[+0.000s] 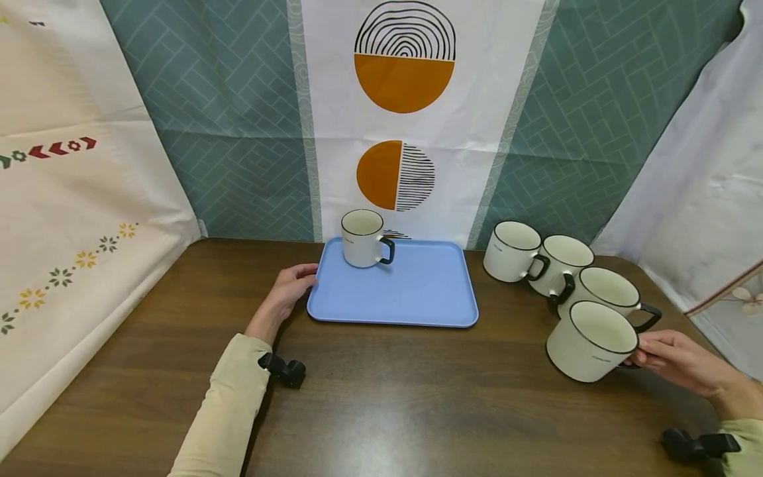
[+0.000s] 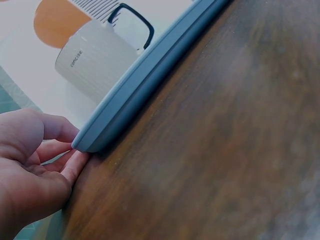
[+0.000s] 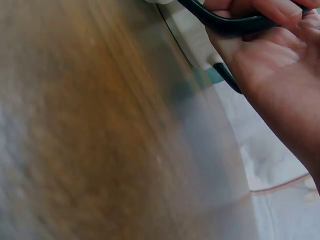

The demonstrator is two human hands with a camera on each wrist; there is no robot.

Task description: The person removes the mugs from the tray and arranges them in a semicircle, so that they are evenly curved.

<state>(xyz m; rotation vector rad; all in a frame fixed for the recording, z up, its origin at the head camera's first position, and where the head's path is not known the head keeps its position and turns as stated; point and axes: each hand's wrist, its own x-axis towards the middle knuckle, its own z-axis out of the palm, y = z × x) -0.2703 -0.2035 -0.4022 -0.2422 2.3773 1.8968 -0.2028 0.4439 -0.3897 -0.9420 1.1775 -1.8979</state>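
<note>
My right hand (image 1: 679, 361) grips the black handle of a white mug (image 1: 587, 344) with a dark rim. That mug leans a little and overlaps the row of mugs behind it. In the right wrist view, fingers curl round the dark handle (image 3: 235, 25). At the left edge of a blue tray (image 1: 393, 291), my left hand (image 1: 292, 288) holds the rim between its fingers; the left wrist view shows fingertips (image 2: 67, 132) at the tray's corner. Another white mug (image 1: 360, 242) stands upright near the tray's back left corner, its black handle facing right.
On the right of the brown table (image 1: 405, 397) stand three more white mugs, a back one (image 1: 509, 255), a middle one (image 1: 557, 262) and a nearer one (image 1: 614, 288), close together. A patterned cloth (image 1: 238, 119) hangs behind the table, with pale cloths at both sides.
</note>
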